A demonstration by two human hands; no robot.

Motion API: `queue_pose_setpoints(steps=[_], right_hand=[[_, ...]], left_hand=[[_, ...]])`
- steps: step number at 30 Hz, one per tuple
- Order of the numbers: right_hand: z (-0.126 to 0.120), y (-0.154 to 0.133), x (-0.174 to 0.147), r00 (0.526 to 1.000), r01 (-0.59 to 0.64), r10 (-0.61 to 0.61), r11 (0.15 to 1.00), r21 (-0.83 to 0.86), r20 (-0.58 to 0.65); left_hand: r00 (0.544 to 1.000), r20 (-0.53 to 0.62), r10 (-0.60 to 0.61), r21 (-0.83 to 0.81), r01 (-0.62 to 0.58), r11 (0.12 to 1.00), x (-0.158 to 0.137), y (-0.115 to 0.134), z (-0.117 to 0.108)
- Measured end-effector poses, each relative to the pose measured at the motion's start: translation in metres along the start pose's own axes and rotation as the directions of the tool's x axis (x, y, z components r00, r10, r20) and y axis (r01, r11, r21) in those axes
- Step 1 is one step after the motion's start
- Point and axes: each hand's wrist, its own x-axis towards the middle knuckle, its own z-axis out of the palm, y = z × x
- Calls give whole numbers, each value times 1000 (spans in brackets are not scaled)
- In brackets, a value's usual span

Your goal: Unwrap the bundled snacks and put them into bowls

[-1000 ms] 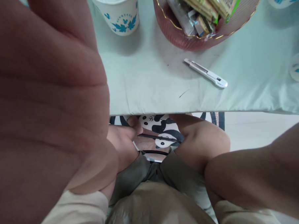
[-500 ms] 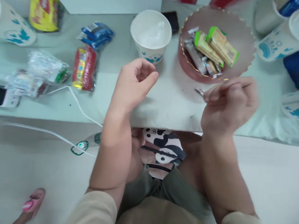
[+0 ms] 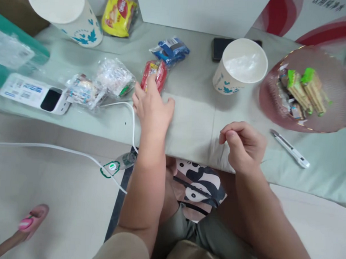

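Observation:
My left hand [image 3: 153,104] reaches over the near side of a red and yellow snack packet [image 3: 161,72]. Its fingers are apart, with the thumb out to the right; whether the fingertips touch the wrapper I cannot tell. A blue snack packet [image 3: 172,50] lies just behind the red one. My right hand [image 3: 245,144] hovers near the table's front edge, fingers curled in, with nothing visible in them. To its right a white utility knife [image 3: 291,149] rests on the cloth. Behind that hand stands a white paper cup [image 3: 225,79] with clear plastic inside.
A pink gold-rimmed bowl [image 3: 268,107] holds several wrapped snacks. Clear-wrapped packets [image 3: 115,75], a white device [image 3: 22,90] with a dark screen and a yellow packet [image 3: 117,18] lie left. A larger paper cup [image 3: 85,26] stands behind. A white cable [image 3: 133,122] hangs over the edge.
My left hand has moved left from the paper cup to the red packet. My right hand has let go of the utility knife, which now lies on the cloth. The view has shifted left.

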Motion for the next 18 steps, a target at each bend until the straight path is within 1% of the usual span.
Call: queue_pose_setpoints(steps=[2, 3, 4, 5, 7, 9, 11, 12, 13, 14, 15, 17, 18], right_hand=[[5, -1, 0, 999, -2, 3, 1000, -25, 47], [7, -2, 0, 998, -1, 3, 999, -34, 63], [8, -3, 0, 997, 1, 2, 999, -42, 76], [8, -4, 0, 996, 3, 1, 999, -50, 86], [4, -6, -1, 996, 9, -3, 998, -64, 90], [-4, -6, -4, 997, 13, -8, 997, -72, 76], [-13, -4, -8, 999, 12, -10, 997, -74, 38], [-19, -2, -11, 1000, 9, -8, 997, -74, 11], [-24, 1, -13, 1000, 2, -4, 997, -78, -23], [-28, 3, -15, 998, -6, 1, 996, -88, -61], [-33, 6, -17, 995, -19, 9, 994, -104, -100], [-43, 11, -21, 984, -55, 28, 987, -154, -174], [-49, 13, -22, 978, -76, 38, 980, -181, -207]], left_hand=[[984, 175, 12, -246, 32, 969, 4, -10, -4], [975, 221, 25, -325, 50, 944, 5, -13, -6], [972, 233, 27, -366, 62, 929, 5, -15, -7], [975, 221, 17, -377, 69, 924, 4, -15, -8], [984, 174, -22, -358, 85, 930, -2, -9, -8], [989, 138, -61, -349, 106, 931, -13, 4, -5], [989, 119, -82, -373, 122, 920, -26, 22, 0], [988, 132, -85, -407, 132, 904, -32, 31, 5], [981, 181, -76, -465, 153, 872, -39, 39, 11], [962, 265, -62, -532, 199, 823, -44, 46, 18], [929, 367, -45, -583, 267, 767, -50, 51, 27], [824, 567, -17, -607, 431, 667, -60, 55, 48], [770, 638, -15, -585, 497, 641, -64, 54, 61]])
